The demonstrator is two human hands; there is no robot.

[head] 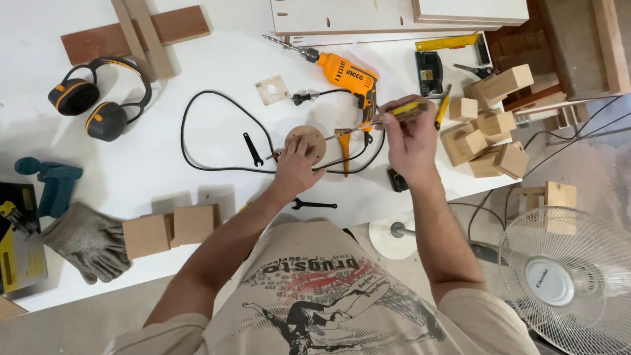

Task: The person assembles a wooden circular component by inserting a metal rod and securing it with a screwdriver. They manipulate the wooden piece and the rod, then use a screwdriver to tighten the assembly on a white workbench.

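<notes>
Left hand point(294, 172) fingers spread, pressing down on round wood disc point(306, 141) on white table point(197, 72), mid-table by orange drill point(348, 75). Right hand point(411, 138) fingers clamped on yellow screwdriver point(394, 113), shaft angled toward disc

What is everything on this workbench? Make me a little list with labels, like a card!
Place: white workbench, seen from above
Left hand: presses down on a round wooden disc
Right hand: holds a yellow-handled screwdriver, its shaft slanting down-left toward the disc
Behind the disc: orange corded drill with a looping black cord
Left side: black-and-orange earmuffs, grey work gloves, two wooden blocks
Right side: pile of wooden blocks
On the floor: white fan
</notes>
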